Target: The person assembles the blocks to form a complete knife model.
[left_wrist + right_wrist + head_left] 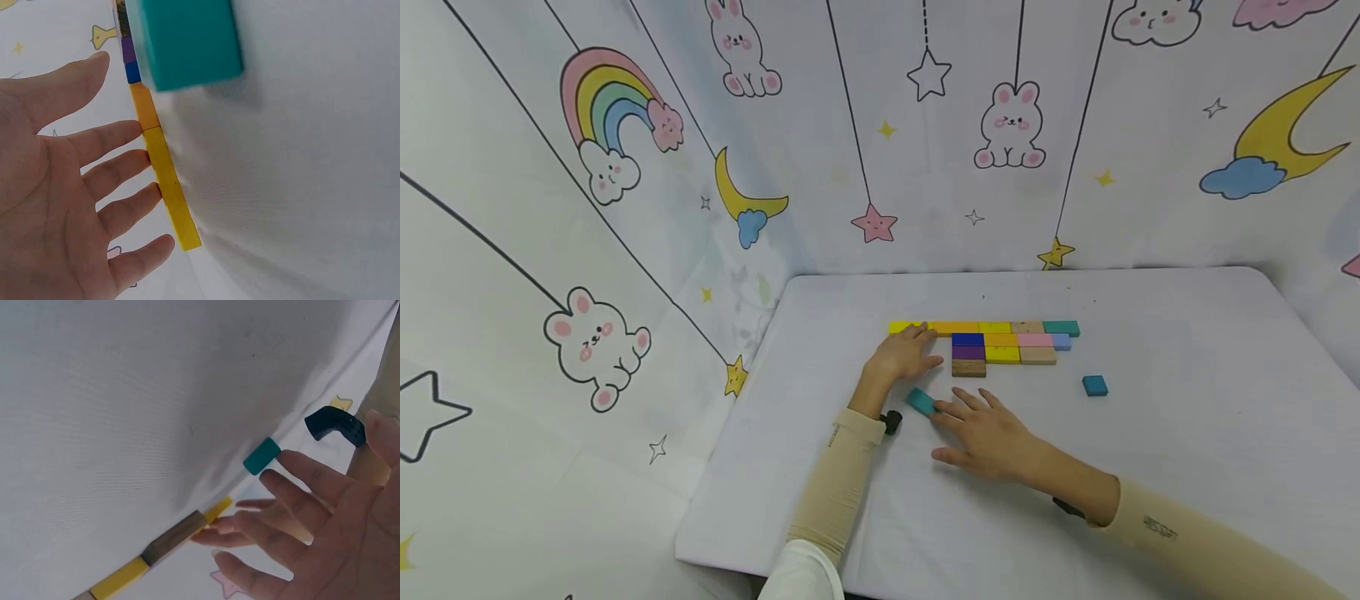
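My left hand (898, 357) rests at the left end of a row of coloured blocks, its fingers extended. Its fingertips touch or nearly touch the long yellow block (172, 194), beside an orange block (145, 106). A teal block (921, 401) lies slanted on the table between the two hands, apart from the rows. My right hand (988, 435) is spread palm down, and its fingertips reach the near right end of that teal block. In the right wrist view a fingertip meets the end of the teal block (262, 455); no finger curls round it.
More blocks sit packed against the back row: a blue one (967, 340), a purple one (967, 352), a brown one (968, 368), a pink one (1035, 340) and others. A small blue-teal block (1095, 385) lies alone at right. The white table (1187, 375) meets a patterned curtain (820, 150) behind.
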